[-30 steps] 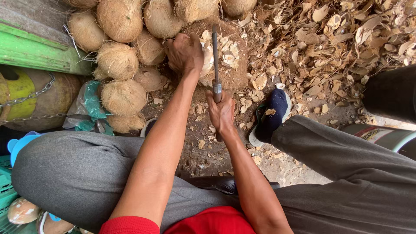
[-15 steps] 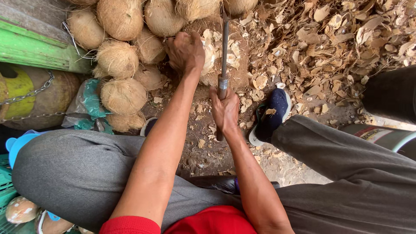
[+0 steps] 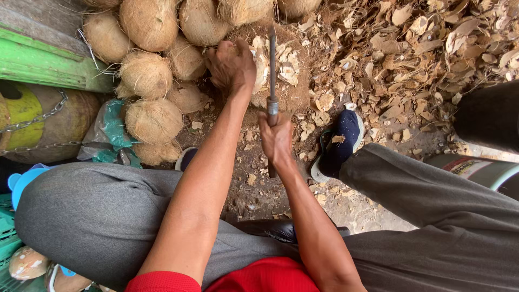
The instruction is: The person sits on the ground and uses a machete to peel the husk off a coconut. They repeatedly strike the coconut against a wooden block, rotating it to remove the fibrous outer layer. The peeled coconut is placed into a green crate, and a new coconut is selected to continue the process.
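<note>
My left hand (image 3: 231, 64) grips a pale, partly peeled coconut (image 3: 261, 66) resting on a brown chopping block (image 3: 294, 89). My right hand (image 3: 275, 138) is closed round the handle of a long knife (image 3: 272, 65). Its blade stands edge-on just right of the coconut, pointing away from me. Pale shell chips lie on the block around the blade.
Several husked brown coconuts (image 3: 154, 116) are piled at upper left beside a green board (image 3: 43, 67) and a chained drum (image 3: 38, 121). Dry husk scraps (image 3: 432, 48) cover the ground at right. My grey-trousered legs and a dark blue shoe (image 3: 340, 143) flank the block.
The knife has swung up and slightly right, from a lower slanted position to standing over the coconut. My left hand has kept its hold on the coconut.
</note>
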